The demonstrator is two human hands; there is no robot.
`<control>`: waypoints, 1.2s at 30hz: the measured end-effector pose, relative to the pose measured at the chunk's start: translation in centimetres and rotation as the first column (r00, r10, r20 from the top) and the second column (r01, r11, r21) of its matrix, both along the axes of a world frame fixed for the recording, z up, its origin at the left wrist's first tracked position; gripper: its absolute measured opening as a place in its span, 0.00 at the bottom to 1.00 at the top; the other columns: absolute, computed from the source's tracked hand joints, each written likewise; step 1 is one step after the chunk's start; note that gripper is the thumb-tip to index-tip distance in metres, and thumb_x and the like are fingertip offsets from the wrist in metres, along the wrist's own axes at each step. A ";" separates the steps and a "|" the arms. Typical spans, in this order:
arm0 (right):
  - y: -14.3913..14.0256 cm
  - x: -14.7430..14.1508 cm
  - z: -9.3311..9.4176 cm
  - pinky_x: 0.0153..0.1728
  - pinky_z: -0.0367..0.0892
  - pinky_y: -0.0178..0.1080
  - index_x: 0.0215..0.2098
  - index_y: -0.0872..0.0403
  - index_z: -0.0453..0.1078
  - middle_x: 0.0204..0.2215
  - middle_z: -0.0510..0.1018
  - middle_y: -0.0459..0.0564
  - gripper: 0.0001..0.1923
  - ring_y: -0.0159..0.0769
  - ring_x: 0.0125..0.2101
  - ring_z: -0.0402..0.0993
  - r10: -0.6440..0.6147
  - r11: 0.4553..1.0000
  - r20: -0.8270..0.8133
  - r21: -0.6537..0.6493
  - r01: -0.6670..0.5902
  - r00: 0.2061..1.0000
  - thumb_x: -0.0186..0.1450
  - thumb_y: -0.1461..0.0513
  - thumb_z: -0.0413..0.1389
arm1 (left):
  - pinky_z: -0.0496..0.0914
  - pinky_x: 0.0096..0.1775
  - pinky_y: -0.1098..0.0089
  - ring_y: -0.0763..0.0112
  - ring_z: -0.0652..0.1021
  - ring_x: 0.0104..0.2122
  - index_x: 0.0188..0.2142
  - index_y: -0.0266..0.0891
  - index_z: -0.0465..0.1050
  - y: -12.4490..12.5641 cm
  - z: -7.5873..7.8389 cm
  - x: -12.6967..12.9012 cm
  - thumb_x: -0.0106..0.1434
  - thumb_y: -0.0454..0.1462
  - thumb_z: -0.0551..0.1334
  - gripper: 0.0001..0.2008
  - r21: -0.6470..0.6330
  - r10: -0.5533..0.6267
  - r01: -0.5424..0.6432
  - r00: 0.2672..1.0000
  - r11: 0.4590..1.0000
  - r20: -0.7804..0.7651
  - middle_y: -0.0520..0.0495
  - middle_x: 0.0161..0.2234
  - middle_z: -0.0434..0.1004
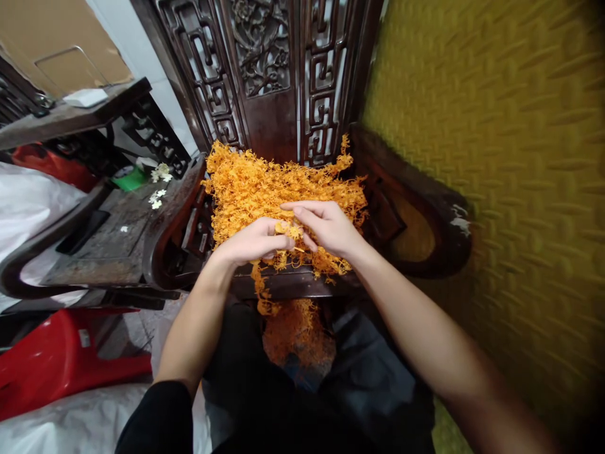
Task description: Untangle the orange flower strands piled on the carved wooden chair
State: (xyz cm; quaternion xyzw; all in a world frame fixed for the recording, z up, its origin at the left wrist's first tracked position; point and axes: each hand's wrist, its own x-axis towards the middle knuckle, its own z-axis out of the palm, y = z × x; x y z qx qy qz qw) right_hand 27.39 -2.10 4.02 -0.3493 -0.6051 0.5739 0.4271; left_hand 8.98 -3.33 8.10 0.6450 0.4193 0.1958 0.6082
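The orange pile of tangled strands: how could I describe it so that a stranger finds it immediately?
Find the dark carved wooden chair in the middle of the view. On its seat lies the orange pile of tangled strands, spilling over the front edge, with the left hand and right hand pinching strands at its near side. Nothing else nearby is so bright orange or stringy.

A lived-in home doubling as a cottage workroom: a dark carved hardwood armchair with fretwork back stands against a yellow embossed wall. Beside it, a worn dark wooden side table holds small white blossoms, with a red plastic stool and white plastic sacks crowded at its left edge.
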 end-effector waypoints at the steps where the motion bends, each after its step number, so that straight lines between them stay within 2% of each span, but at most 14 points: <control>1: -0.1 -0.3 -0.1 0.14 0.54 0.33 0.46 0.54 0.77 0.16 0.72 0.41 0.18 0.26 0.11 0.63 0.028 1.000 0.016 0.001 -0.028 0.999 0.71 0.51 0.55 | 0.51 0.16 0.74 0.80 0.55 0.13 0.23 0.40 0.73 0.1 0.0 0.0 0.57 0.37 0.65 0.07 -0.012 -0.031 0.031 1.000 0.999 -0.004 0.58 0.15 0.54; 4: -0.3 -0.8 -0.3 0.13 0.52 0.34 0.40 0.54 0.77 0.16 0.71 0.42 0.26 0.27 0.11 0.60 0.068 0.998 -0.018 -0.004 -0.068 0.998 0.71 0.42 0.50 | 0.50 0.17 0.73 0.79 0.54 0.14 0.24 0.39 0.75 0.3 0.0 -0.3 0.58 0.37 0.63 0.07 0.044 -0.105 0.109 0.990 0.993 -0.093 0.58 0.15 0.53; 6: -0.5 -1.1 -0.4 0.16 0.54 0.34 0.39 0.53 0.76 0.18 0.73 0.44 0.27 0.29 0.14 0.63 0.028 0.998 0.001 0.060 -0.028 1.000 0.70 0.40 0.50 | 0.50 0.18 0.73 0.79 0.54 0.16 0.20 0.39 0.70 0.3 -0.4 -0.5 0.57 0.36 0.61 0.10 0.167 -0.052 0.086 0.980 0.982 -0.194 0.57 0.16 0.54; 9: -0.8 -1.4 -0.3 0.28 0.64 0.36 0.37 0.52 0.74 0.28 0.78 0.47 0.20 0.35 0.28 0.73 -0.141 0.949 0.160 0.302 0.087 0.977 0.63 0.44 0.63 | 0.48 0.19 0.73 0.79 0.55 0.17 0.14 0.39 0.58 0.3 -1.2 -0.4 0.54 0.35 0.61 0.16 0.337 0.060 0.053 0.947 0.940 -0.315 0.56 0.15 0.53; 11: -1.0 -1.6 -0.4 0.32 0.66 0.37 0.35 0.51 0.73 0.31 0.79 0.47 0.18 0.38 0.33 0.74 -0.213 0.914 0.233 0.390 0.109 0.949 0.57 0.49 0.69 | 0.46 0.18 0.73 0.79 0.54 0.16 0.13 0.40 0.55 0.2 -1.6 -0.3 0.53 0.36 0.62 0.18 0.376 0.097 0.051 0.926 0.925 -0.365 0.56 0.14 0.51; 13: -0.9 -1.7 -0.4 0.28 0.65 0.37 0.34 0.51 0.72 0.23 0.77 0.44 0.15 0.36 0.26 0.73 -0.165 0.945 0.258 0.318 0.078 0.952 0.58 0.52 0.69 | 0.47 0.17 0.73 0.78 0.55 0.16 0.13 0.39 0.59 0.1 -1.7 -0.3 0.53 0.36 0.61 0.17 0.372 0.113 0.043 0.915 0.927 -0.388 0.56 0.13 0.52; 14: -0.8 -1.7 -0.4 0.25 0.64 0.36 0.34 0.50 0.71 0.19 0.74 0.42 0.14 0.35 0.21 0.71 -0.110 0.968 0.250 0.245 0.047 0.962 0.60 0.53 0.67 | 0.49 0.18 0.73 0.77 0.57 0.16 0.14 0.39 0.65 0.1 -1.7 -0.4 0.54 0.36 0.61 0.14 0.359 0.099 0.050 0.917 0.932 -0.386 0.55 0.14 0.56; 16: -0.6 -1.4 -0.2 0.20 0.63 0.35 0.35 0.51 0.73 0.14 0.72 0.40 0.11 0.33 0.16 0.70 -0.008 0.993 0.208 0.115 -0.017 0.978 0.63 0.53 0.65 | 0.56 0.20 0.74 0.75 0.64 0.18 0.23 0.38 0.77 -0.1 -1.3 -0.7 0.57 0.35 0.59 0.10 0.338 0.030 0.104 0.930 0.935 -0.367 0.53 0.17 0.67; 18: -0.4 -1.0 0.1 0.21 0.66 0.36 0.35 0.52 0.75 0.15 0.76 0.43 0.10 0.34 0.17 0.73 0.054 0.996 0.154 0.063 -0.065 0.987 0.64 0.54 0.64 | 0.63 0.26 0.73 0.73 0.70 0.23 0.33 0.40 0.82 -0.2 -1.0 -0.9 0.60 0.35 0.57 0.13 0.349 -0.049 0.174 0.939 0.921 -0.339 0.51 0.24 0.76; 21: 0.1 -0.3 0.6 0.19 0.65 0.33 0.34 0.55 0.76 0.16 0.78 0.46 0.11 0.32 0.17 0.74 0.092 0.995 0.119 0.028 -0.096 0.989 0.62 0.55 0.66 | 0.65 0.32 0.72 0.71 0.72 0.27 0.34 0.42 0.80 -0.5 -0.8 -0.9 0.63 0.35 0.54 0.14 0.406 -0.065 0.199 0.945 0.892 -0.320 0.52 0.28 0.77; 24: 0.6 0.3 0.9 0.13 0.58 0.30 0.32 0.56 0.75 0.13 0.75 0.45 0.14 0.28 0.12 0.67 0.106 0.994 0.083 -0.039 -0.103 0.991 0.59 0.54 0.68 | 0.62 0.29 0.71 0.71 0.68 0.25 0.24 0.41 0.72 -0.7 -0.6 -0.4 0.62 0.34 0.53 0.13 0.446 -0.027 0.161 0.956 0.881 -0.293 0.52 0.23 0.69; 28: 0.9 0.6 1.1 0.11 0.57 0.31 0.30 0.55 0.74 0.11 0.72 0.43 0.18 0.27 0.10 0.63 0.149 0.980 -0.070 -0.124 -0.157 0.986 0.54 0.52 0.72 | 0.58 0.25 0.69 0.71 0.61 0.22 0.19 0.42 0.59 -0.9 -0.1 -0.2 0.60 0.34 0.54 0.13 0.314 -0.085 0.150 0.974 0.937 -0.211 0.53 0.20 0.59; 31: 0.7 0.4 1.1 0.11 0.54 0.30 0.29 0.55 0.73 0.11 0.71 0.43 0.20 0.26 0.10 0.61 0.145 0.971 -0.119 -0.173 -0.164 0.982 0.52 0.51 0.73 | 0.56 0.23 0.69 0.72 0.58 0.21 0.21 0.42 0.58 -0.9 0.2 -0.5 0.61 0.35 0.54 0.12 0.161 -0.133 0.152 0.983 0.975 -0.125 0.53 0.21 0.57; 36: 0.2 -0.1 1.2 0.12 0.55 0.31 0.29 0.55 0.73 0.10 0.71 0.43 0.21 0.27 0.10 0.62 0.049 0.989 -0.057 -0.135 -0.056 0.997 0.54 0.49 0.72 | 0.53 0.24 0.71 0.75 0.56 0.21 0.24 0.41 0.59 -0.7 0.7 -1.2 0.63 0.37 0.56 0.11 -0.023 -0.177 0.176 0.977 0.984 -0.116 0.55 0.22 0.54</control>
